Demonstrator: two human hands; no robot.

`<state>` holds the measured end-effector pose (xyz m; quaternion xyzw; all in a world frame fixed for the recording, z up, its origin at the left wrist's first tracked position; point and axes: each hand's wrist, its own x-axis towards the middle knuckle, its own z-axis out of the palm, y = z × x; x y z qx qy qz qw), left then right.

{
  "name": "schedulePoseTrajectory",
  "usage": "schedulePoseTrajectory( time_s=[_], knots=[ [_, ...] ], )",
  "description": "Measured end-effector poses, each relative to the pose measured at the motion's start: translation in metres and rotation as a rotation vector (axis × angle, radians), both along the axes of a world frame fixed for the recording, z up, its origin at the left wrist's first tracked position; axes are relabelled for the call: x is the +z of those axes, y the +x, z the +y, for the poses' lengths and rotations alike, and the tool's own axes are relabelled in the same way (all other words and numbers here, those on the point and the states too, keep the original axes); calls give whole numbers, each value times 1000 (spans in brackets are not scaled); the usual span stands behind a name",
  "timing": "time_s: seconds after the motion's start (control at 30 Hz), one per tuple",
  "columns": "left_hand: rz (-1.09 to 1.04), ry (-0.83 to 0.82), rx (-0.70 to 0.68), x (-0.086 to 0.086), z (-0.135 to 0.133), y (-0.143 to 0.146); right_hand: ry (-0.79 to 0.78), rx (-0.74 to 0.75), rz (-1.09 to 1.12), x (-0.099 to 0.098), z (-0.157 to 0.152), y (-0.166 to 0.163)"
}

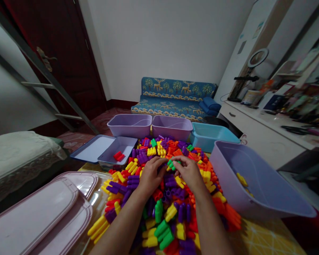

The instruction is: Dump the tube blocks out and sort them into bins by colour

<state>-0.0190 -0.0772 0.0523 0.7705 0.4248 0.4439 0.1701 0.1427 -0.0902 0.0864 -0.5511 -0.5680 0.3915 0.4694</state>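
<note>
A large heap of plastic bullet-shaped building blocks [163,232] in green, yellow, purple, red and orange spreads over the table under both hands. My right hand [188,170] pinches a green block [171,164] between thumb and fingers, above the middle of the heap. Close beside it on the left, my left hand [151,174] has its fingers curled inward toward the same spot. Some purple shows by its fingertips, but whether it grips that piece is unclear.
Two purple bins [130,128] and a blue bin [212,136] line the back. A larger purple bin [228,191] with a few yellow blocks stands right. At left are a small box [106,156] holding red blocks and stacked pink lids [34,216]. A patterned sofa [172,102] is behind.
</note>
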Motion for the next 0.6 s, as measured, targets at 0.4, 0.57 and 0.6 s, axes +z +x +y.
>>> schedulePoseTrajectory(
  time_s=[0.4, 0.57, 0.6],
  knots=[
    [-4, 52, 7, -1, 1, 0, -30, 40, 10, -6, 3, 2],
    [-3, 43, -6, -3, 1, 0, -62, 48, 113, -1, 0, -1],
    [0, 45, -6, -3, 1, 0, -62, 44, 114, 0, -1, -2]
  ],
)
